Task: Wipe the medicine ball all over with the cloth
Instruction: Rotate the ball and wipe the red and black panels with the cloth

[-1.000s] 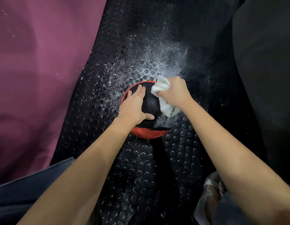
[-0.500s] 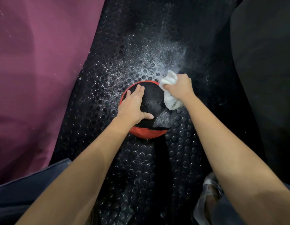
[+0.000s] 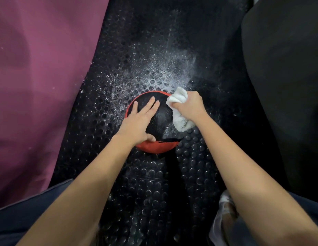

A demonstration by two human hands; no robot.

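Observation:
A black and red medicine ball [image 3: 161, 121] sits on the black studded rubber floor [image 3: 151, 183]. My left hand [image 3: 140, 119] lies flat on the ball's top left, fingers straight and spread, thumb toward the red lower band. My right hand [image 3: 190, 105] grips a bunched white cloth [image 3: 179, 119] against the ball's right side. One end of the cloth sticks out above my fist and the other hangs below it.
White powder or droplets [image 3: 154, 75] speckle the floor beyond the ball. A maroon padded surface [image 3: 39, 77] runs along the left. A large black padded object [image 3: 288, 77] fills the right. A foot in a light sandal [image 3: 224, 219] shows at the bottom right.
My right hand has carried the cloth from the ball's upper middle out to its right edge and slightly up. The left hand has stayed pressed on the ball.

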